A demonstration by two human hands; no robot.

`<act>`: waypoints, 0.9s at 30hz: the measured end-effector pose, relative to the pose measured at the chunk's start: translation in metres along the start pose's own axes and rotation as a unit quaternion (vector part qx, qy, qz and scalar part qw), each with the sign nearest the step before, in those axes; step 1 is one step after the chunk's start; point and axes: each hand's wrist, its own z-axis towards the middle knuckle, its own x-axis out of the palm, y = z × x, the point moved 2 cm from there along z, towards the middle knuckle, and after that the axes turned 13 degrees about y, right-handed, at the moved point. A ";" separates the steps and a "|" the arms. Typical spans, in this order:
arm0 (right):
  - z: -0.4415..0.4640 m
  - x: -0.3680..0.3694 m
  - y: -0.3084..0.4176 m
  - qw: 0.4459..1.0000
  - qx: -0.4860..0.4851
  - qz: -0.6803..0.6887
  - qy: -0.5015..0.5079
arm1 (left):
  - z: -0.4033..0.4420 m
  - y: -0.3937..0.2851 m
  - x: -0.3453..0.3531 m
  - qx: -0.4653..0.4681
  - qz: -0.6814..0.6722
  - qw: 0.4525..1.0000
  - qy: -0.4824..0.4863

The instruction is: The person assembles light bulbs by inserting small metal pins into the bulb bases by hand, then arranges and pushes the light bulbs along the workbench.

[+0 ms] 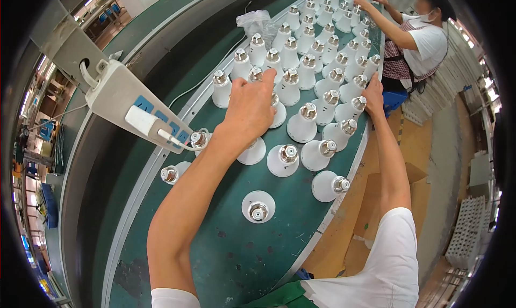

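Note:
Many white LED bulbs stand with their metal screw caps upward on the green conveyor belt [220, 243]. My left hand [250, 106] reaches in among them, its fingers bent around an LED bulb [255, 75]; the fingertips are partly hidden behind the hand. At the belt's right edge rests my right hand [374, 97], fingers stretched forward and apart, beside another LED bulb [352, 108]. Closer to me, a single bulb [258, 206] stands apart from the group, and one tilted bulb [330, 186] is near the right edge.
A white power strip [137, 106] with a plugged-in adapter [148, 121] juts over the belt's left side. Clear plastic bags [256, 22] lie by the far left rail. At the far right, a co-worker [416, 39] reaches over the belt. Cardboard [395, 187] lies below on the right.

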 end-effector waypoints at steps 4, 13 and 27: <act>-0.001 0.002 -0.004 1.000 -0.010 -0.004 -0.002 | 0.003 -0.003 -0.004 0.009 -0.009 0.999 -0.036; 0.010 0.008 -0.012 1.000 -0.024 0.003 0.002 | 0.005 0.000 -0.007 0.017 -0.017 0.998 -0.061; -0.001 0.002 -0.001 1.000 0.001 0.002 -0.005 | -0.008 -0.012 -0.012 -0.039 -0.006 0.991 0.125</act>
